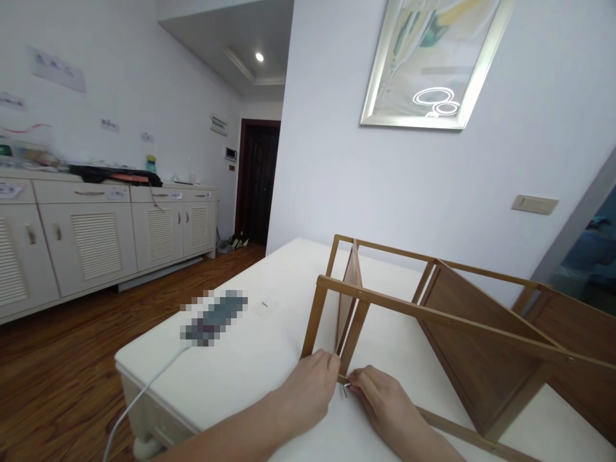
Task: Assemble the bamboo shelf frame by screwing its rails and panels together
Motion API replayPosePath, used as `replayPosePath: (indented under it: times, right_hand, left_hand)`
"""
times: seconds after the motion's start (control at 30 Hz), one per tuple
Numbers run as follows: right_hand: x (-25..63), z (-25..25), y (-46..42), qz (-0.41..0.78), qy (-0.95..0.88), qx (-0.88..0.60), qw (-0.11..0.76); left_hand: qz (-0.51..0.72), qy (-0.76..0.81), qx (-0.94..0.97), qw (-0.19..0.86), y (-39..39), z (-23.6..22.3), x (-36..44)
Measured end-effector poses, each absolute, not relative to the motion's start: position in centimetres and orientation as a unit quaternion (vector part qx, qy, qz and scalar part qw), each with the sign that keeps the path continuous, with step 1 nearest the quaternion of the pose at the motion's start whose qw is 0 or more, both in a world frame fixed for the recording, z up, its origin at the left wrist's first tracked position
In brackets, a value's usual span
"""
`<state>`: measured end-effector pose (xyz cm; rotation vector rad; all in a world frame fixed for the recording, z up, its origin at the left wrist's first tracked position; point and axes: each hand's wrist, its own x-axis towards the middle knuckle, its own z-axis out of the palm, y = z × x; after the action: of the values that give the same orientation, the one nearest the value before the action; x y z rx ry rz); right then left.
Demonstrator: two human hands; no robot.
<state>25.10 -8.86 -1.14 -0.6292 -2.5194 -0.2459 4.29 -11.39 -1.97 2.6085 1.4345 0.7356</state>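
Observation:
A brown wooden shelf rack (394, 301) lies on its side on the white table, its slanted panels between slim rails. My left hand (312, 385) is closed around the lower corner of the rack's near end, fingers curled against the wood. Just right of it, my right hand (385, 404) pinches a small bent metal tool, apparently a hex key (345, 387), at the lower rail close to that corner. The fingertips hide part of the key, and whether its tip sits in a screw cannot be seen.
On the white table (269, 346) lies a small screw (264, 304). A pixelated phone-like object (214, 319) with a white cable (144, 391) is near the left edge. White cabinets (96, 237) line the left wall; a framed picture (436, 64) hangs ahead.

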Motion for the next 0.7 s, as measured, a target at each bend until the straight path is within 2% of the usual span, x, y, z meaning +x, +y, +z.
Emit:
replayPosePath:
  times: [0.17,0.3,0.43,0.5,0.63,0.7]
  right_hand:
    - [24.9,-1.2,-9.0,-0.104,-0.930,-0.239,0.258]
    - [24.8,-1.2,-9.4,-0.103,-0.924,-0.241,0.278]
    - [24.9,-1.1,-9.7,-0.110,-0.920,-0.245,0.286]
    - [24.9,-1.0,-9.8,-0.108,-0.919,-0.248,0.288]
    - [25.0,-0.7,-9.6,-0.109,-0.918,-0.249,0.288]
    - [24.9,-0.2,-9.4,-0.114,-0.917,-0.242,0.296]
  left_hand:
    - [0.233,0.480,0.843,0.067,-11.1,-1.8,4.4]
    - [0.242,0.473,0.846,0.041,-11.2,-1.7,4.2]
    - [0.344,0.450,0.824,0.028,-12.3,-1.9,4.4]
    - [0.399,0.481,0.769,0.136,-13.4,-2.0,4.6]
    - [0.441,0.495,0.506,0.551,-15.3,-1.6,4.4]
    - [0.459,0.442,0.336,0.693,-15.6,-0.9,4.2]
